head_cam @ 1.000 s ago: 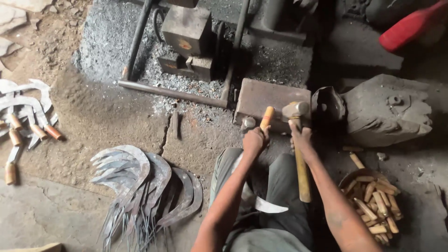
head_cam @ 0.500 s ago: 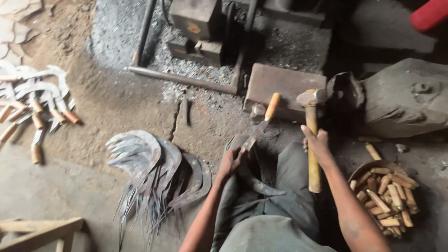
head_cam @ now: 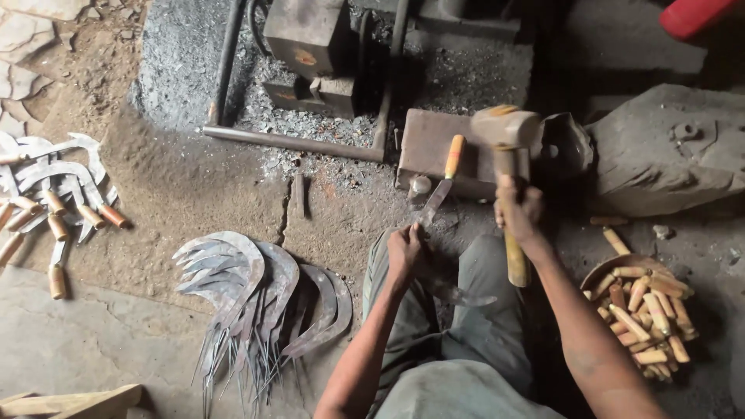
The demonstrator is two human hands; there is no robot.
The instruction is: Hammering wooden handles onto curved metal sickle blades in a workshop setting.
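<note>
A grey stone (head_cam: 667,155) lay at the upper right, the largest thing in view. Left of it a dark machine base (head_cam: 310,46) stood on a patch of metal grit, with a pipe (head_cam: 291,142) running along its front edge. A rusty iron block (head_cam: 427,147) sat between the pipe and the stone. On the dirt floor a fan of bare curved blades (head_cam: 256,295) lay to the left of the person's knees, and a second pile of sickles (head_cam: 54,202) with wooden handles lay at the far left edge. A round bowl (head_cam: 601,268) of wooden handles (head_cam: 648,314) sat by the right knee.

The right hand (head_cam: 518,211) had its fingers clamped round the shaft of a hammer (head_cam: 506,128), whose head was raised above the block's right end. The left hand (head_cam: 407,252) had its fingers closed on the blade of a sickle (head_cam: 434,202), held tilted over the lap. Its tang pointed up toward the block, and its orange wooden handle (head_cam: 454,155) lay against the block's top, just left of the hammer head.
</note>
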